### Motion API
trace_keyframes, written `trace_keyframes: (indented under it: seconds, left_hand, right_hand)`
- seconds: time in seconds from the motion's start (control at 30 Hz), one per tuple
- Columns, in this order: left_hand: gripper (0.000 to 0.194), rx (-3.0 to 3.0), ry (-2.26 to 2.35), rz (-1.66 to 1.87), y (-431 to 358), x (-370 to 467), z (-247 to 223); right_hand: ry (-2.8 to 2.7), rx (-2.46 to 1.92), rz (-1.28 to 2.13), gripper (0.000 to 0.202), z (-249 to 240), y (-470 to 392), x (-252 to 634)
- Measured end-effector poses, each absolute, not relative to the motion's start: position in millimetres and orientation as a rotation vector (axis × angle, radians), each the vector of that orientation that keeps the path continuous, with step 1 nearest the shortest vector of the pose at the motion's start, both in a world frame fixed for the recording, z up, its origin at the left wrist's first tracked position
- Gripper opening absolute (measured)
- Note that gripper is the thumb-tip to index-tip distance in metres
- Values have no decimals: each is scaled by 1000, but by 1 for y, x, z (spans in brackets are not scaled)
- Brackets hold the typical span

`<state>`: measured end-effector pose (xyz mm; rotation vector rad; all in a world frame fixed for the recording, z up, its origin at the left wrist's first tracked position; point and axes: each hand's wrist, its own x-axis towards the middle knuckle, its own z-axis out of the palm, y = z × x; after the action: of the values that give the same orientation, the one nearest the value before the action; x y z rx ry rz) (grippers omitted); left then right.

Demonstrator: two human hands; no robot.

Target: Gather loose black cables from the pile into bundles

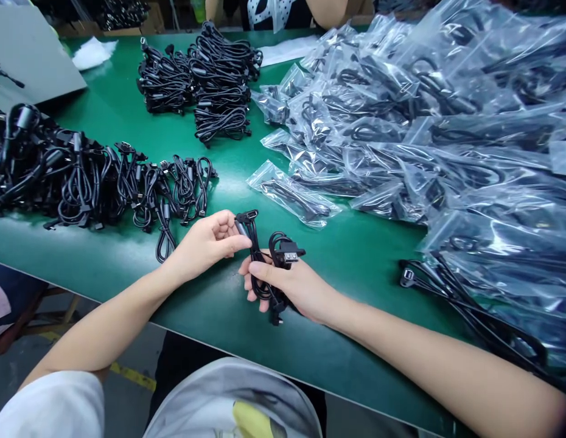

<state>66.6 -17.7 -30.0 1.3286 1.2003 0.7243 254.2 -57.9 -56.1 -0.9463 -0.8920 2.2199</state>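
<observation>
A coiled black cable (257,252) with a USB socket at one end is held over the near part of the green table. My right hand (283,277) wraps round the lower part of the coil, thumb across it. The metal USB socket (290,256) sticks out above that hand, and a small plug dangles below it. My left hand (216,239) has its fingers curled, thumb and fingertips closed at the coil's upper end, beside a black angled connector (247,216). Its fingertips are partly hidden behind the cable.
Loose coiled cables (82,176) heap up at the left, with stacked cable bundles (219,79) farther back. Clear bags of cables (378,121) fill the right side; one bag (294,194) lies near my hands. Uncoiled cables (465,304) lie beside my right forearm. Another person sits opposite.
</observation>
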Motion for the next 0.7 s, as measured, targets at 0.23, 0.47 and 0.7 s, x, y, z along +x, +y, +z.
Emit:
trace_keyframes:
  seconds: [0.23, 0.47, 0.7]
  left_hand:
    - [34, 1213, 1161, 699, -19, 69, -35]
    - [28, 1118, 1006, 711, -15, 63, -35]
    - [30, 1069, 1092, 820, -18, 71, -39]
  right_hand:
    - [-900, -992, 2238, 34, -56, -57, 253]
    - [-863, -976, 2230, 35, -55, -56, 255]
    - [-877, -994, 2198, 31, -55, -55, 252]
